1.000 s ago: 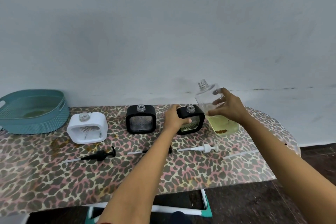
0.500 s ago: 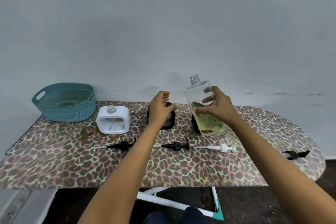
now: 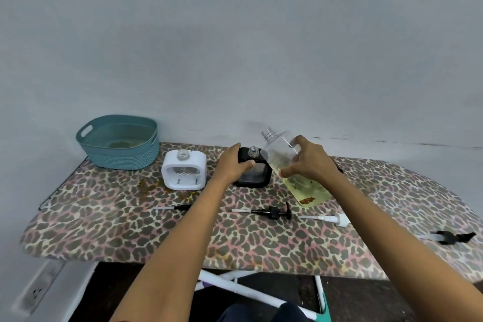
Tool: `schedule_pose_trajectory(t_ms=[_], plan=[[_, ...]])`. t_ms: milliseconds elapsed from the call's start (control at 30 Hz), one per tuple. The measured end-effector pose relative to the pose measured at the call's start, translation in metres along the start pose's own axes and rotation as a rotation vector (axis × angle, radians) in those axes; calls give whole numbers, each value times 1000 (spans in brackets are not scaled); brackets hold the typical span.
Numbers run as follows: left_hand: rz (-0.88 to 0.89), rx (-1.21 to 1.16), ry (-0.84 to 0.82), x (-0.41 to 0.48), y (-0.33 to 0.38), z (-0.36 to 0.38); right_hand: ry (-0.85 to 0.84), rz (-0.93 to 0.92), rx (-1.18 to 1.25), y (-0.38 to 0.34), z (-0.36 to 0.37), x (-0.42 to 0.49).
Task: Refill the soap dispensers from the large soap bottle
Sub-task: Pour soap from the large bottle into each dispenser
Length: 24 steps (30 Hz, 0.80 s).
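Note:
My right hand [image 3: 305, 162] grips the large clear soap bottle [image 3: 292, 167], which is tilted with its open threaded neck up and to the left; yellow soap sits in its lower end. My left hand [image 3: 232, 165] holds the left side of a black square dispenser [image 3: 254, 172] with an open neck, just below the bottle's mouth. A white square dispenser [image 3: 184, 170] with an open neck stands to its left. Another black dispenser is mostly hidden behind my right hand.
Two black pumps [image 3: 271, 212] [image 3: 173, 207] and a white pump [image 3: 332, 218] lie on the leopard-print board [image 3: 104, 230]. Another black pump [image 3: 449, 237] lies near the right edge. A teal basket [image 3: 119, 142] stands at the back left against the wall.
My left hand left the right black dispenser and took hold of the middle one. The bottle in my right hand tipped further left. The view pulled back and swung left.

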<state>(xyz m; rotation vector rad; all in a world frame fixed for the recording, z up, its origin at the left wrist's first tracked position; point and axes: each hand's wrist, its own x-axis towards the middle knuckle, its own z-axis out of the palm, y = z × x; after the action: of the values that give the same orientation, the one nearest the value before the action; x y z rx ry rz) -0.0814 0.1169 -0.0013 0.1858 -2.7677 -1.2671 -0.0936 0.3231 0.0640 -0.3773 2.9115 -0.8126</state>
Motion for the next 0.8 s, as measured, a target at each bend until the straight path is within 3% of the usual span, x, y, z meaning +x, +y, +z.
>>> schedule_pose_trajectory(t_ms=[800], plan=[[4,-55,50,-6,5,0,-151,24,-314,-13,-13,6]])
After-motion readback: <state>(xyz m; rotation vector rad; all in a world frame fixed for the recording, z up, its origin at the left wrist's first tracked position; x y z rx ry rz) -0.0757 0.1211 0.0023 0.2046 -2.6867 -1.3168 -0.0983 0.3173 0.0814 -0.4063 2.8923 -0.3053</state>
